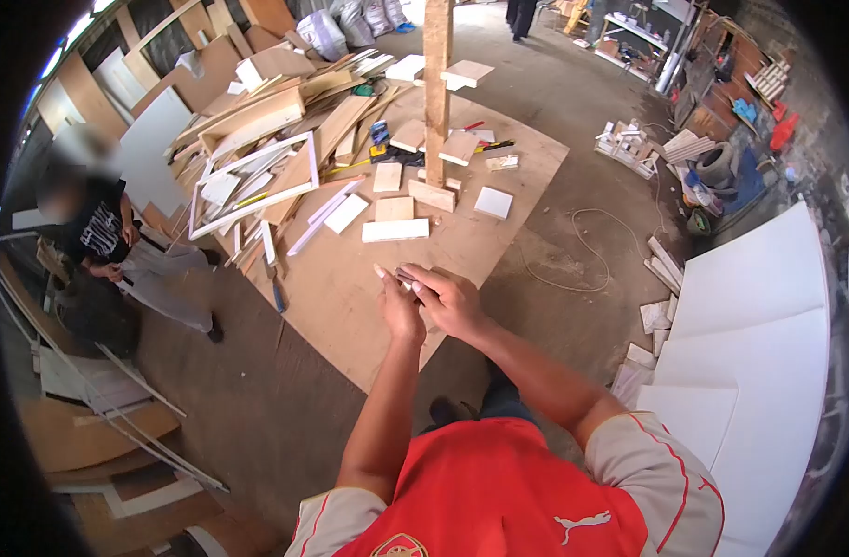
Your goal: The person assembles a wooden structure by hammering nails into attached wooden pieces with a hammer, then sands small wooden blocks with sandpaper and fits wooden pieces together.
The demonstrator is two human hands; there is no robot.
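Over the near part of the wooden worktable [331,283], my left hand [403,317] and my right hand [454,304] meet with closed fingers. Between the fingertips is a small dark and whitish thing [407,284], mostly hidden and too small to name. Just beyond my hands lies a white-faced board piece [395,230], with a plain wood piece [394,209] behind it. A square white piece [493,202] rests farther right. To the left, a blue-handled tool [278,295] lies at the table's edge.
A wooden post [436,93] rises from the table. Scrap boards and a white frame [313,162] crowd its left side, near a yellow-and-blue power tool [380,135]. Another person [104,218] stands at left. Large white sheets [749,325] lean at right; a cord [573,286] lies on the floor.
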